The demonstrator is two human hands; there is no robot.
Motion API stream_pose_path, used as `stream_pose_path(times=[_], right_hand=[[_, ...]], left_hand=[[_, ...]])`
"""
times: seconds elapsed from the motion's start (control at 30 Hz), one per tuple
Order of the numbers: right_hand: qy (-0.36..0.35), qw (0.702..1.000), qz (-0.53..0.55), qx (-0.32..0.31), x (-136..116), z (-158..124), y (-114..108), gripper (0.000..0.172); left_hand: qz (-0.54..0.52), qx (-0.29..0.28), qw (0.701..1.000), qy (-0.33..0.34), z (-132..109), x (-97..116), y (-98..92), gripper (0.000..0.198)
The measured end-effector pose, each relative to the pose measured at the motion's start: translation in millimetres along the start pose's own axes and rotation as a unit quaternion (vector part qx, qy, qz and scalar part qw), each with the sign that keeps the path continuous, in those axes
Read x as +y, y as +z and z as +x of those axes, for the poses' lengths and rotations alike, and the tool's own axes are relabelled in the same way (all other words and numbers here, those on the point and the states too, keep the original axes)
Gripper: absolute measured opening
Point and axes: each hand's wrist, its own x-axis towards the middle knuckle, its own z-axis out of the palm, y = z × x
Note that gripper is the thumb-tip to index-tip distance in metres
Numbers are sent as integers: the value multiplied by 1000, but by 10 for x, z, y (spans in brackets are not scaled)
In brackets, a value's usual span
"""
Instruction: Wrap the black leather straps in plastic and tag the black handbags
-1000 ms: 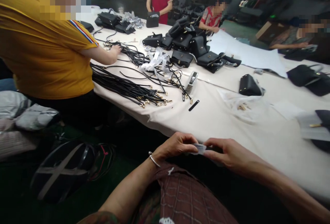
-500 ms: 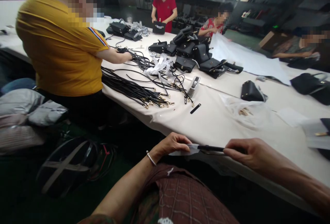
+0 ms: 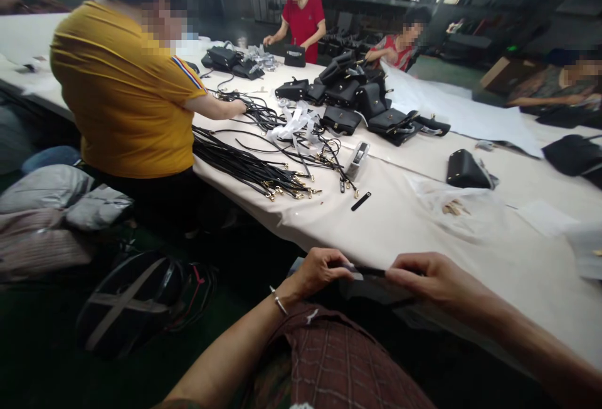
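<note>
My left hand (image 3: 322,271) pinches a piece of translucent white wrapping (image 3: 357,276) at one end of a narrow black strap (image 3: 374,272). The strap's other end is pinched between thumb and fingers of my right hand (image 3: 418,276). Only a short length shows between the hands, just off the table's near edge. Beyond them on the table lies a flat black strip (image 3: 360,201) with a small hole. Long black straps with gold clasps (image 3: 254,170) spread to the left, and crumpled white wrapping (image 3: 297,122) rests on them.
A tape dispenser (image 3: 358,159) stands on the white table (image 3: 320,227). Black handbags (image 3: 371,98) are piled behind it. A clear plastic bag (image 3: 463,211) lies to the right. A person in yellow (image 3: 126,95) handles straps at left; others work across the table.
My hands have come closer together, so less strap shows between them. The person in red has moved one hand off the black bag. The view has shifted slightly.
</note>
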Motion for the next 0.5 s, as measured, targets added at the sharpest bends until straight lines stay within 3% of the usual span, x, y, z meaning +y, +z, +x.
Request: stream_pose_path(times=[0.13, 0.27, 0.33, 0.4, 0.5], right_hand=[[64, 969, 234, -54, 112, 16, -63, 49], [84, 942, 319, -66, 227, 23, -54, 46], [86, 954, 281, -53, 242, 15, -46, 47], [61, 983, 170, -8, 234, -8, -47, 46], [-52, 993, -57, 89, 213, -65, -62, 39]], left_hand=[[100, 42, 985, 132, 22, -50, 7, 27], [95, 62, 981, 158, 64, -49, -3, 28], [50, 59, 990, 120, 97, -42, -20, 26], [-23, 29, 998, 43, 133, -41, -47, 25], [-134, -41, 987, -82, 184, -51, -95, 31]])
